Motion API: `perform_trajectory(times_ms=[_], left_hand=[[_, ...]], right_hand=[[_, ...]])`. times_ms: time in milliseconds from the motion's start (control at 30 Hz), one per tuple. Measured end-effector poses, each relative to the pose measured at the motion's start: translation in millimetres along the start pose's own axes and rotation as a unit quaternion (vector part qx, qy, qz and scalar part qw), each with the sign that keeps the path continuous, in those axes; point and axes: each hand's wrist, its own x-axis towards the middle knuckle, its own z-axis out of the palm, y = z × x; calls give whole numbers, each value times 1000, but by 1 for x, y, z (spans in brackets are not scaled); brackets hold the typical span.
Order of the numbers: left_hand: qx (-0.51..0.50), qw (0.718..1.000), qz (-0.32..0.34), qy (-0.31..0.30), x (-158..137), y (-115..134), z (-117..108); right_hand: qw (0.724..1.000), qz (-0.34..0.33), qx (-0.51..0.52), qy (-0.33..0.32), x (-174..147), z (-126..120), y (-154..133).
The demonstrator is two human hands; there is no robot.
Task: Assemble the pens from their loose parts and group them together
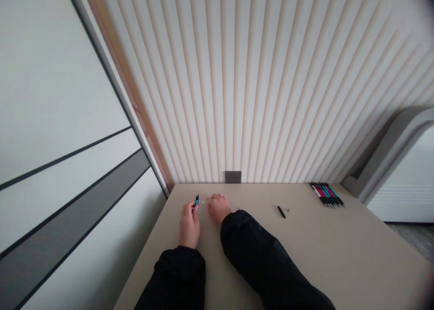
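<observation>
My left hand (189,222) is closed around a short blue and black pen barrel (197,200), which stands nearly upright out of the fingers. Close by on the right, my right hand (219,207) rests low over the table with its fingers curled together. At its fingertips there may be a small pale piece, too small to name. A tiny white bit (203,202) shows on the table between the two hands. Farther right lies a black pen part (281,212), with a small metallic-looking piece (288,209) beside it.
Several pens (327,195) in blue, pink and black lie side by side at the table's back right. A fluted wall (237,97) with a dark socket (233,177) runs behind the beige table (322,255). A white cabinet (84,210) stands left, a grey bed frame (379,165) right.
</observation>
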Motion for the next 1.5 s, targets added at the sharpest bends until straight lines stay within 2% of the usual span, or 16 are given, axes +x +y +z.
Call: perform_trajectory(times_ms=[100, 233, 333, 433, 533, 633, 733, 800, 900, 1100, 1500], left_hand=[[-28, 999, -17, 17, -3, -2, -1], [-42, 998, -22, 29, -7, -3, 1], [-80, 996, -35, 33, -7, 3, 0], [-178, 980, -73, 45, -5, 13, -1], [-303, 942, -141, 42, -5, 23, 1], [-397, 895, -205, 6, -12, 32, 11], [-471, 846, -247, -42, -25, 44, 25], [-506, 817, -266, -73, -35, 53, 35], [-532, 788, -289, -112, -46, 68, 43], [-530, 777, -308, -144, -54, 86, 42], [-550, 763, -306, -148, -54, 85, 43]], right_hand=[[1000, -1, 5, -5, 14, 15, -15], [1000, 2, 10, -8, 19, 29, -17], [1000, 11, 20, -5, 18, 31, -13], [999, 18, 40, 7, 10, 25, -6], [997, 25, 70, 28, -12, 10, 4], [991, 30, 118, 58, -49, -7, 20], [948, 53, 281, 142, -91, -19, 38], [925, 71, 331, 172, -114, -24, 48], [909, 79, 360, 193, -135, -30, 57], [882, 122, 397, 224, -143, -35, 60], [876, 129, 396, 244, -144, -36, 58]])
